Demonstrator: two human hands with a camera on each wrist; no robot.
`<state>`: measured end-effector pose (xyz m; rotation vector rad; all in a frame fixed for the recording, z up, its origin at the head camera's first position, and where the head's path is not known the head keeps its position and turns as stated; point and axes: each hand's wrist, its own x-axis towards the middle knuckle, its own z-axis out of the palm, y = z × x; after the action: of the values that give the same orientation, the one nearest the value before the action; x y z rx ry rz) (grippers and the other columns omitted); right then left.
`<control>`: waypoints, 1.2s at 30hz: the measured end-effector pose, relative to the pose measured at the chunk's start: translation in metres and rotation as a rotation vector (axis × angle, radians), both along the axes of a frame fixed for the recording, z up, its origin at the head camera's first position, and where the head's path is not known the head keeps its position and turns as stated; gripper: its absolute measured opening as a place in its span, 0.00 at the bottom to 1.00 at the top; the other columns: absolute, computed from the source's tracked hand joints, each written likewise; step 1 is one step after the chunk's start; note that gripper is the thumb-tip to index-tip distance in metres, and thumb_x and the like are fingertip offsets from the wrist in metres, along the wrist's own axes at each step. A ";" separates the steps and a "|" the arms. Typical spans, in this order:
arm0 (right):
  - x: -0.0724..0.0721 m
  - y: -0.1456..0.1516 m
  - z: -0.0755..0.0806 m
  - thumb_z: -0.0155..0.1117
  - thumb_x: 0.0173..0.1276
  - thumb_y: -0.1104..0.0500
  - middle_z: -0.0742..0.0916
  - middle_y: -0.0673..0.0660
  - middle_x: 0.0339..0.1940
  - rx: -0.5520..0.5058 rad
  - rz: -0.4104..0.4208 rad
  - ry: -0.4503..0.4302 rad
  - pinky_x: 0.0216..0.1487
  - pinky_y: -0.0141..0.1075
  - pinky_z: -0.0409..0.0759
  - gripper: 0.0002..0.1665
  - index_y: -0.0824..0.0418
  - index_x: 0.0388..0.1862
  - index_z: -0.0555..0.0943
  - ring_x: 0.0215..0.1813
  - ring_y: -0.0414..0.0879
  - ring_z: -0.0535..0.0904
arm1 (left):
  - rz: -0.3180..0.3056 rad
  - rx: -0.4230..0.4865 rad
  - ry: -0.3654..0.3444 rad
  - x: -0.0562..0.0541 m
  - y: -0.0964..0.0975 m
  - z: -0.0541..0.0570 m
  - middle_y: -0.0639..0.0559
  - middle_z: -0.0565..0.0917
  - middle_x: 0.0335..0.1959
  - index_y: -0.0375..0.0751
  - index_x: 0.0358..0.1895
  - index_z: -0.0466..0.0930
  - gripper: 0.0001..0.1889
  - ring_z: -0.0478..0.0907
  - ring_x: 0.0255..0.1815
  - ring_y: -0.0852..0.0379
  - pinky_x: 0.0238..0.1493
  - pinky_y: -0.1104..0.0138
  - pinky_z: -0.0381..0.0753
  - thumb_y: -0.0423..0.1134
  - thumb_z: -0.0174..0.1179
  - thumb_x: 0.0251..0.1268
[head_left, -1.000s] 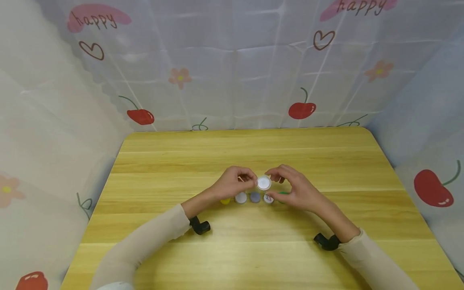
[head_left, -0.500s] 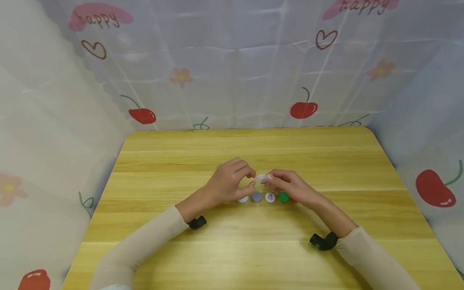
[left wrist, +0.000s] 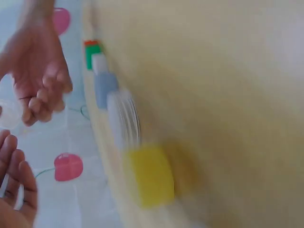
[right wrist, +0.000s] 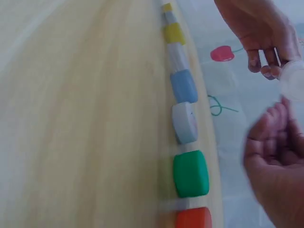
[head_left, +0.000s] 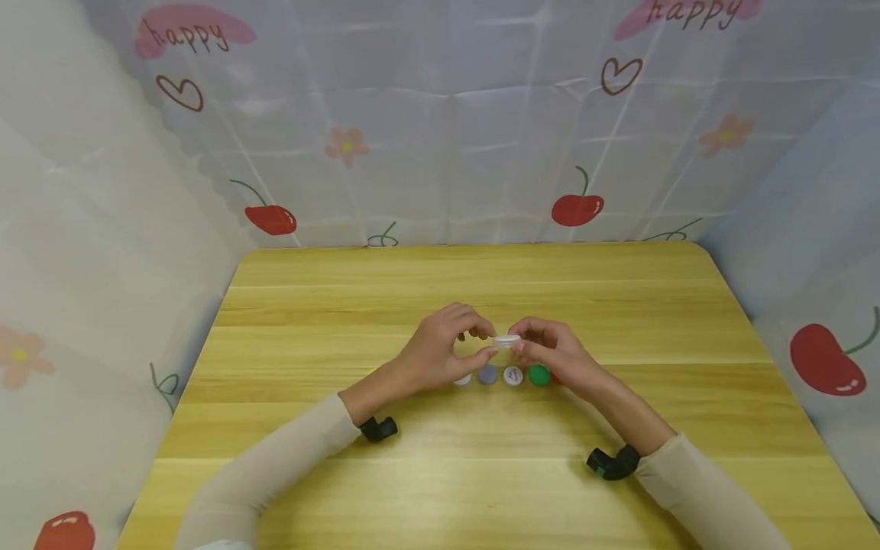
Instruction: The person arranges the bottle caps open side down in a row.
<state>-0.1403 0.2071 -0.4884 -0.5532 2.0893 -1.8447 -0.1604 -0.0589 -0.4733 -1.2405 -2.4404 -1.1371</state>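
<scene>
A small whitish, see-through round cap (head_left: 507, 341) is held above the table, edge-on to the head view. My right hand (head_left: 560, 357) pinches its right side with thumb and fingers. At its left rim, the thumb and fingertips of my left hand (head_left: 440, 347) grip the edge. Below lies a row of bottle caps: yellow (left wrist: 152, 175), ridged white (left wrist: 124, 121), grey-blue (head_left: 488, 374), white with a red print (head_left: 512, 375), green (head_left: 539, 374) and orange-red (right wrist: 194, 218). In the head view my left hand hides the yellow one, and my right hand mostly covers the orange-red one.
The wooden table (head_left: 454, 489) runs back to a printed curtain (head_left: 447, 168), with more cloth at both sides. Farther along the row, more yellow pieces (right wrist: 174, 33) show in the right wrist view. Black wrist mounts (head_left: 614, 463) hang under both sleeves.
The held cap has turned from facing the head camera to edge-on and shifted slightly right. My right hand has closed on it from a wider spread of thumb and fingers.
</scene>
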 end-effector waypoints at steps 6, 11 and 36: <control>0.010 0.006 0.001 0.74 0.64 0.74 0.86 0.52 0.45 0.030 -0.074 0.349 0.49 0.33 0.82 0.19 0.58 0.49 0.84 0.44 0.45 0.79 | -0.027 0.161 -0.480 0.008 0.004 0.001 0.60 0.86 0.50 0.62 0.55 0.87 0.13 0.80 0.49 0.59 0.49 0.63 0.82 0.50 0.74 0.70; 0.013 0.010 0.002 0.78 0.59 0.74 0.87 0.53 0.45 0.057 -0.095 0.442 0.48 0.33 0.83 0.23 0.56 0.50 0.85 0.44 0.47 0.80 | -0.061 0.151 -0.450 0.007 0.011 -0.002 0.60 0.87 0.48 0.60 0.54 0.88 0.14 0.80 0.48 0.59 0.49 0.63 0.82 0.48 0.76 0.68; 0.035 0.118 0.000 0.85 0.57 0.62 0.85 0.42 0.43 0.677 -0.121 0.560 0.46 0.37 0.84 0.22 0.51 0.47 0.85 0.43 0.41 0.81 | -0.042 -0.403 -0.061 -0.001 0.138 -0.022 0.63 0.81 0.58 0.60 0.56 0.88 0.17 0.77 0.56 0.62 0.48 0.73 0.78 0.61 0.68 0.72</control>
<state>-0.1049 0.3249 -0.4884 -0.8242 2.9551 -0.9600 -0.1613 0.0793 -0.4954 -1.3810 -2.7967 -0.7193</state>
